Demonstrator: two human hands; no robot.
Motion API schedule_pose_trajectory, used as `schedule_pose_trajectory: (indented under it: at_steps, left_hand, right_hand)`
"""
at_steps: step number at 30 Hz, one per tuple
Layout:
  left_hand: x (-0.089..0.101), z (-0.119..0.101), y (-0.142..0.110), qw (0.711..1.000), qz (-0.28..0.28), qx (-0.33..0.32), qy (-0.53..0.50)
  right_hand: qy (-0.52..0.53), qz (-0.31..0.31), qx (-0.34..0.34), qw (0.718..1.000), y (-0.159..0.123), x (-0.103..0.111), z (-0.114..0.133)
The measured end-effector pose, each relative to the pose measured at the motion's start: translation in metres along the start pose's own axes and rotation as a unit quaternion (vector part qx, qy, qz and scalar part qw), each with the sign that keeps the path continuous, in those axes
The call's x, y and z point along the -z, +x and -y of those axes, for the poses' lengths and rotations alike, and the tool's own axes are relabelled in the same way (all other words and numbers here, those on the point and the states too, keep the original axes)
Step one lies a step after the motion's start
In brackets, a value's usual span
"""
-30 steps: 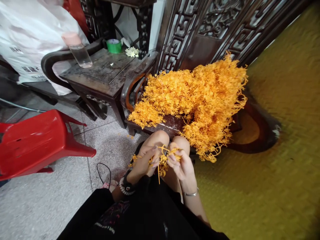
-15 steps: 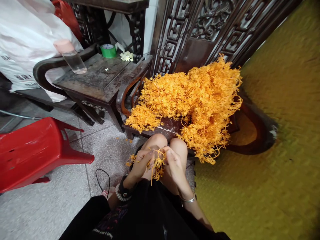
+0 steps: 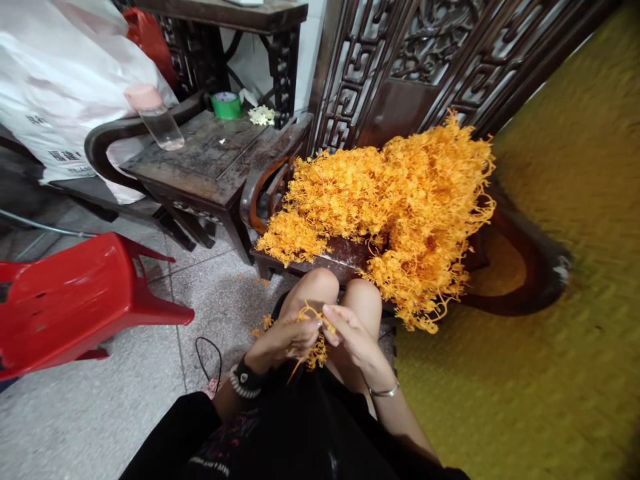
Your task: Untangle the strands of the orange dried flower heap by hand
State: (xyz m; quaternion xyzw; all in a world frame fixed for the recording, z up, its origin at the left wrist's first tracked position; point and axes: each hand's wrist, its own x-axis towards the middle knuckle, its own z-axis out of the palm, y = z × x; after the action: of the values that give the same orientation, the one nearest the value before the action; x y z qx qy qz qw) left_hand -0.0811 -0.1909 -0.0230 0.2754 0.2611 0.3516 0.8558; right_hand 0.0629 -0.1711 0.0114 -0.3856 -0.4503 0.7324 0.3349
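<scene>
Over my bare knees, my left hand [image 3: 286,341] and my right hand [image 3: 350,333] meet, both closed on a small orange plastic flower sprig [image 3: 314,347]. The fingers of each hand pinch its thin stems, and part of the sprig hangs down between my palms. Just beyond my knees a big heap of the same orange sprigs [image 3: 395,200] covers the seat of a dark wooden chair [image 3: 345,257] and spills over its front edge. My left wrist wears a beaded bracelet and a dark band, and on my right wrist is a thin bangle.
A dark wooden side table [image 3: 210,160] at the left carries a clear bottle with a pink cap [image 3: 155,119] and a green tape roll [image 3: 226,105]. A red plastic stool [image 3: 75,293] lies tipped on the grey floor. White bags [image 3: 60,87] sit behind. Yellow woven material [image 3: 550,347] fills the right.
My hands have dropped a little toward my lap and drawn closer together on the sprig. The camera view has shifted slightly.
</scene>
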Motion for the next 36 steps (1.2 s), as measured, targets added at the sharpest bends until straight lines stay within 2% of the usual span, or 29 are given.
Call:
schedule_pose_trajectory:
  at_steps: [2,4,6,8,11,12,13,15,18,21,23,25,30,36]
  left_hand:
    - [0.002,0.008,0.0,0.997,0.056,0.022,-0.04]
    - [0.003,0.015,0.003,0.995,0.075,0.02,-0.062]
    - [0.003,0.017,0.007,0.993,0.073,-0.002,-0.093]
    - [0.001,0.012,0.01,0.987,0.049,-0.061,-0.137]
    - [-0.006,-0.006,0.012,0.969,-0.022,-0.165,-0.181]
    - [-0.009,-0.012,0.012,0.964,-0.047,-0.181,-0.187]
    - [-0.012,-0.018,0.012,0.962,-0.064,-0.184,-0.19]
    - [-0.019,-0.024,0.013,0.962,-0.085,-0.177,-0.192]
    - [-0.027,-0.024,0.015,0.962,-0.118,-0.174,-0.172]
    - [-0.03,-0.019,0.016,0.95,-0.206,-0.197,-0.126]
    - [-0.03,-0.016,0.015,0.935,-0.272,-0.204,-0.098]
    - [-0.03,-0.015,0.014,0.926,-0.307,-0.206,-0.075]
    - [-0.033,-0.017,0.014,0.926,-0.3,-0.228,-0.037]
    - [-0.039,-0.016,0.013,0.936,-0.271,-0.224,0.001]
  right_hand:
    - [0.146,0.071,-0.069,0.984,0.001,-0.003,-0.002]
    - [0.263,0.092,-0.076,0.957,0.002,-0.008,-0.003]
    - [0.345,0.076,-0.031,0.935,0.004,-0.011,-0.002]
    - [0.412,0.04,0.037,0.91,0.005,-0.01,0.002]
    - [0.471,-0.037,0.149,0.869,0.004,-0.001,0.011]
    - [0.469,-0.061,0.172,0.864,0.003,0.003,0.014]
    - [0.455,-0.08,0.184,0.868,0.002,0.005,0.015]
    - [0.404,-0.095,0.173,0.893,0.0,0.008,0.015]
    - [0.315,-0.07,0.116,0.939,-0.004,0.004,0.011]
    - [0.25,-0.056,0.084,0.963,-0.007,-0.003,0.008]
    - [0.194,-0.075,0.089,0.974,-0.008,-0.007,0.007]
    - [0.118,-0.107,0.099,0.982,-0.008,-0.009,0.007]
    - [-0.053,-0.197,0.123,0.971,-0.006,-0.009,0.003]
    - [-0.074,-0.215,0.159,0.961,0.0,-0.012,-0.008]
